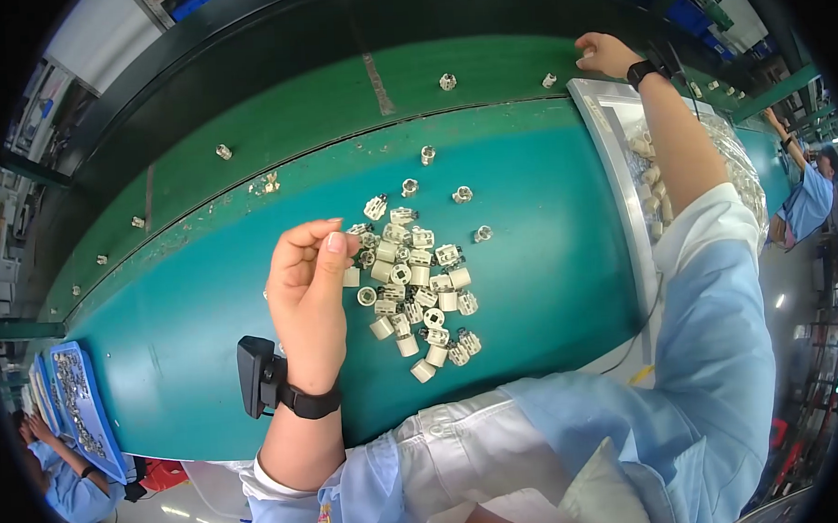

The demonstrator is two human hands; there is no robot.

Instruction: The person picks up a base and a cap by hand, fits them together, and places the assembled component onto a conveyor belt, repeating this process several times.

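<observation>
My left hand (309,280) is held above the left edge of a heap of small cream cylindrical plastic parts (419,273). Its fingers are curled, with the thumb against them; whether anything sits between them is too small to tell. Some parts in the heap show slotted frames with metal bits, others smooth round caps. My right hand (606,55) reaches far forward over the green belt (494,62), its fingers bent and closed, their tips partly hidden. Nearest to it on the belt lies one small part (549,80).
A metal-edged tray (610,146) with a clear plastic bag (732,159) of cream pieces stands under my right forearm. Single parts lie along the belt. Blue trays (87,407) of small pieces are at the left end. Other people sit at both sides.
</observation>
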